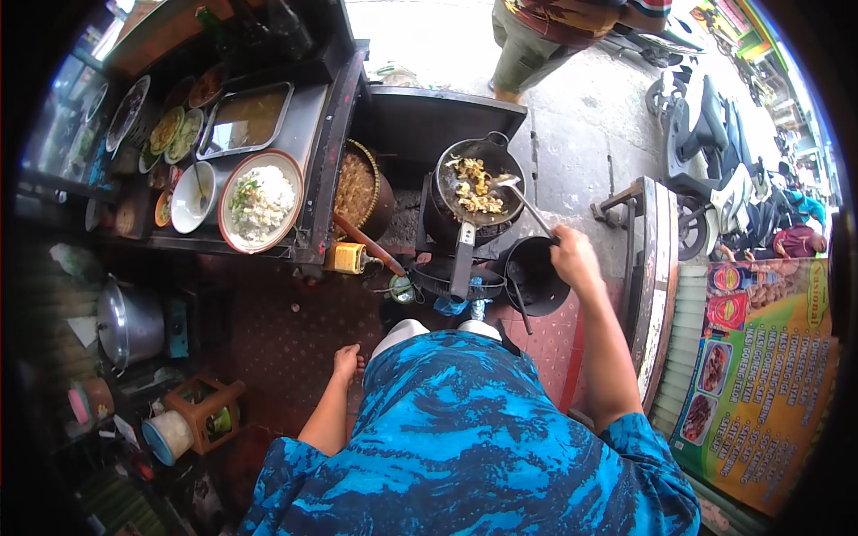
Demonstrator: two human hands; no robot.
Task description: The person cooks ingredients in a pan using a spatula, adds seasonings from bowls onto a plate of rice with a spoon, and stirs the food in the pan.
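Observation:
My right hand [574, 256] is closed on the handle of a metal spatula [533, 208], whose blade rests in a wok [513, 157]. Pieces of browned scrambled egg [479, 194] lie in the wok, which stands on a stove with its dark handle [462, 268] towards me. My left hand [347, 364] hangs at my side with its fingers curled; nothing shows in it. On the counter to the left, a plate [226, 231] holds white rice [258, 204] with chopped greens. Beside it are a white bowl [184, 208] with a spoon and a metal tray of brown liquid [249, 117].
A black bucket [546, 285] stands below my right hand. Left of the stove are a basket of brown food [355, 181] and a yellow can [348, 258]. A wooden bench [653, 268] borders the right side. A person [543, 40] stands beyond the stove; motorcycles [704, 147] are parked farther right.

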